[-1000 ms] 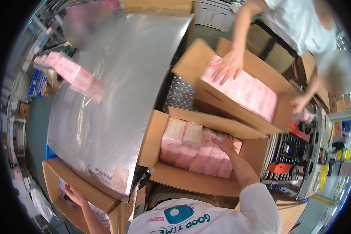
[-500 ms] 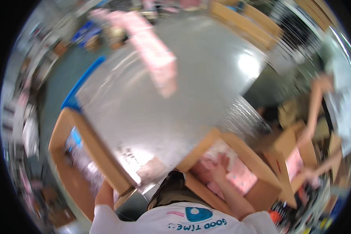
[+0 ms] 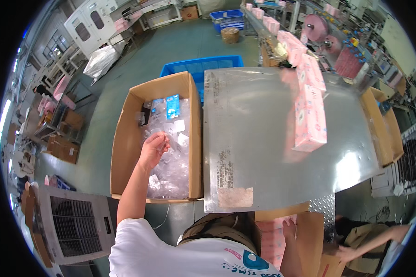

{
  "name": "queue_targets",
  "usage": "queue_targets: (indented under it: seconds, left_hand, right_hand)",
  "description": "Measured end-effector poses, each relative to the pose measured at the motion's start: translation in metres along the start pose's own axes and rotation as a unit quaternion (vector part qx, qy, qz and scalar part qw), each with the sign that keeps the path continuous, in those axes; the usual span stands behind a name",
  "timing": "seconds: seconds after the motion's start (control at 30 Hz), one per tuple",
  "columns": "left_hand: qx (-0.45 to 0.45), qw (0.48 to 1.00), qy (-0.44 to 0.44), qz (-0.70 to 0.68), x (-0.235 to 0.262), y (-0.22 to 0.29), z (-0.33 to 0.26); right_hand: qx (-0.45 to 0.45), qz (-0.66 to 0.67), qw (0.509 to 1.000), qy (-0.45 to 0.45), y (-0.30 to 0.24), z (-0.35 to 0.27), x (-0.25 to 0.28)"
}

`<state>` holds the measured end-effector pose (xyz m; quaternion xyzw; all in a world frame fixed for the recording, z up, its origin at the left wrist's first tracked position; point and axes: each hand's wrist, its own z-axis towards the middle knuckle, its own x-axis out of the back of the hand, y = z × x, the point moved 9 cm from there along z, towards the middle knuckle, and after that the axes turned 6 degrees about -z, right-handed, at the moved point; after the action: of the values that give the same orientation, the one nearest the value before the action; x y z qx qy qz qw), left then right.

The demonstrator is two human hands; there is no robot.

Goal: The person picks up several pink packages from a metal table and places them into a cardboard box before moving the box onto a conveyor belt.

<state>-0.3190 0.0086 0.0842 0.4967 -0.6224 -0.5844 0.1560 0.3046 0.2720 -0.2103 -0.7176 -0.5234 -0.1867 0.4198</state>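
My left hand is over the left cardboard box, with fingertips pinched on a thin, clear plastic piece. Loose clear plastic pieces fill that box, and a blue packet lies on them. Down at the right, my right hand rests at the inner side of another cardboard box, its fingers extended and grasping nothing visible. Pink packs lie in this box beside the hand. My forearm and the box wall partly hide them.
A metal table stands ahead, with a row of pink packs along its right part. Behind the left box is a blue crate. An air cooler stands at lower left. A co-worker's arm reaches in from the right.
My view has swung left. The left hand has moved from the near end of its box to the middle, fingers now pinched. My right hand stays at the box of pink packs.
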Motion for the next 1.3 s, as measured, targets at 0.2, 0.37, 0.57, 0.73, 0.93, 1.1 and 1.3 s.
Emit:
queue_targets:
  seconds: [0.2, 0.37, 0.57, 0.73, 0.93, 1.1, 1.3]
  left_hand:
    - [0.033, 0.972, -0.231, -0.001, -0.166, -0.038, -0.030]
    - [0.193, 0.872, -0.444, 0.076, -0.320, -0.177, -0.125]
    - [0.300, 0.568, -0.659, 0.390, -0.360, -0.378, -0.316]
    - [0.128, 0.545, -0.682, 0.469, -0.367, -0.401, -0.329]
    - [0.319, 0.786, -0.437, 0.301, -0.322, -0.309, -0.213]
    - [0.013, 0.947, -0.140, 0.289, -0.187, -0.098, -0.052]
    - [-0.263, 0.610, 0.145, 0.733, 0.093, 0.064, 0.031]
  right_hand:
    - [0.021, 0.061, 0.996, 0.066, 0.011, -0.060, 0.034]
    - [-0.051, 0.080, 0.988, 0.120, 0.081, -0.121, 0.071]
    - [-0.135, 0.139, 0.966, 0.171, 0.182, -0.208, 0.069]
    - [-0.178, 0.244, 0.942, 0.149, 0.185, -0.262, 0.069]
    - [-0.141, 0.258, 0.942, 0.162, 0.163, -0.241, 0.067]
    - [-0.071, 0.258, 0.953, 0.140, 0.106, -0.186, 0.098]
    - [0.125, 0.330, 0.933, 0.077, -0.082, -0.107, 0.164]
